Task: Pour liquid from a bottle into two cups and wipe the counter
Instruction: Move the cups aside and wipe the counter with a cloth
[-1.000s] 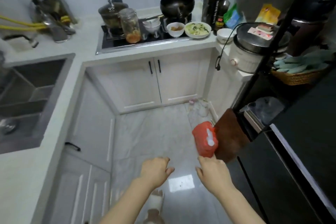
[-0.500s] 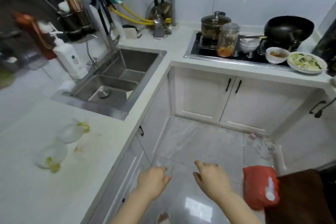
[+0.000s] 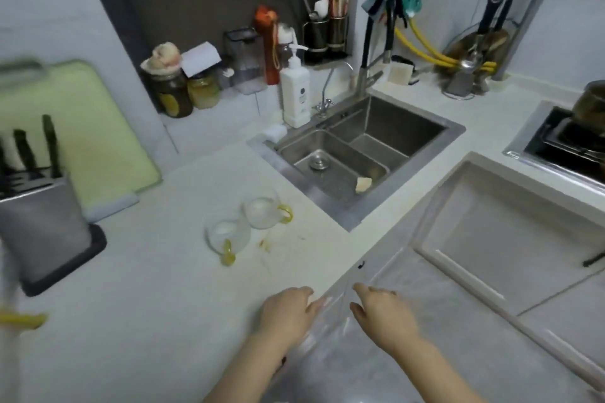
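- While two cups (image 3: pixel 244 226) are standing together on the counter (image 3: pixel 147 288), nothing is being held.
- Left hand (image 3: pixel 288 311) and right hand (image 3: pixel 383 314) are being kept loosely open at the counter's edge.

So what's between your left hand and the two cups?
In the head view, only bare counter with small yellowish smears separates the left hand from the cups.

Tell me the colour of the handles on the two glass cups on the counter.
Yellow. Both cups are clear glass with yellow handles, seen in the head view.
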Demonstrator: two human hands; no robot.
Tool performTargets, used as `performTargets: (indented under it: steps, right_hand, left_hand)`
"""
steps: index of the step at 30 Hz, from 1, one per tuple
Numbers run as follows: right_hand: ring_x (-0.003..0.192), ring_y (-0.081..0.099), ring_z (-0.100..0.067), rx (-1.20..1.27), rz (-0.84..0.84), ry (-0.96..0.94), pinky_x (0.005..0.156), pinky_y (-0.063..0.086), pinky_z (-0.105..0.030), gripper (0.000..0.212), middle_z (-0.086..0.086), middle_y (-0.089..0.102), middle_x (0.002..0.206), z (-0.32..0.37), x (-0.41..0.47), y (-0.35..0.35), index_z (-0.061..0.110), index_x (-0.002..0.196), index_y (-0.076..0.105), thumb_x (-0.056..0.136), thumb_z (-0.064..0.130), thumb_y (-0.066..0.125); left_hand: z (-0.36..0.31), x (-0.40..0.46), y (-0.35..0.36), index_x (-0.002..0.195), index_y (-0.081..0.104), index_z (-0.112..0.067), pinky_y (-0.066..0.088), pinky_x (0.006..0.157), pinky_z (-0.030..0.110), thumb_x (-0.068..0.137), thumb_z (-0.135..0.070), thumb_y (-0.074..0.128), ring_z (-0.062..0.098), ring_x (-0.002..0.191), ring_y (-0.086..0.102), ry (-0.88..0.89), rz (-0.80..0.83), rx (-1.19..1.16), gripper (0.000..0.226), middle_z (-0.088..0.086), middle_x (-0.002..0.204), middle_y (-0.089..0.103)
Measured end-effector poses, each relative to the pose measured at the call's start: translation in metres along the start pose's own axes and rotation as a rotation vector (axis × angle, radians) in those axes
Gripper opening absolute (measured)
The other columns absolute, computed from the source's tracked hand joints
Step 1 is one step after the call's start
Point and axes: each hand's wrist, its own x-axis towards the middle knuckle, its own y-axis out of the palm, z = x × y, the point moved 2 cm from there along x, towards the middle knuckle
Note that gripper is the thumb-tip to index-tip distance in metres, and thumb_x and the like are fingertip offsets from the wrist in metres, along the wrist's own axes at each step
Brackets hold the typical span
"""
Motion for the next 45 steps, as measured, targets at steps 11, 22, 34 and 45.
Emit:
performTargets:
  steps: [11, 22, 34, 45]
  right_hand:
    - [0.112, 0.057, -0.022, 0.200, 0.172, -0.200, 0.085, 0.048, -0.032, 0.038, -0.001, 0.064, 0.119, 0.037, 0.131, -0.032, 0.027, 0.131, 0.044, 0.094, 0.033, 0.039]
    - [0.103, 0.061, -0.030, 0.254, 0.347, -0.317, 0.083, 0.049, -0.038, 0.041, -0.011, 0.066, 0.110, 0.057, 0.243, -0.043, 0.015, 0.131, 0.036, 0.096, 0.037, 0.040]
    - [0.050, 0.052, -0.023, 0.879, 0.654, -0.021, 0.038, 0.035, -0.021, 0.027, -0.013, 0.052, 0.064, 0.059, 0.272, 0.000, 0.009, 0.082, 0.049, 0.099, 0.028, 0.039]
    - [0.052, 0.052, -0.019, 0.823, 0.455, -0.082, 0.053, 0.038, -0.028, 0.036, -0.003, 0.056, 0.054, 0.073, 0.300, -0.009, 0.014, 0.072, 0.046, 0.098, 0.039, 0.039]
  left_hand:
    - [0.073, 0.012, -0.037, 0.137, 0.045, -0.023, 0.044, 0.095, 0.029, 0.097, -0.047, 0.039, 0.018, 0.119, 0.055, -0.477, -0.295, -0.293, 0.048, 0.000, 0.127, 0.062]
    - [0.082, 0.049, -0.066, 0.139, 0.024, -0.018, 0.046, 0.084, 0.032, 0.095, -0.044, 0.042, 0.025, 0.103, 0.063, -0.898, -0.428, -0.375, 0.054, 0.005, 0.114, 0.064]
    - [0.108, 0.065, -0.055, 0.091, 0.058, -0.011, 0.047, 0.056, 0.026, 0.098, -0.035, 0.045, 0.023, 0.058, 0.061, -0.981, -0.491, -1.236, 0.029, 0.011, 0.070, 0.063]
    - [0.127, 0.095, -0.073, 0.076, 0.051, -0.011, 0.044, 0.049, 0.024, 0.099, -0.035, 0.042, 0.020, 0.048, 0.056, -0.912, -0.599, -1.231, 0.035, 0.008, 0.055, 0.060]
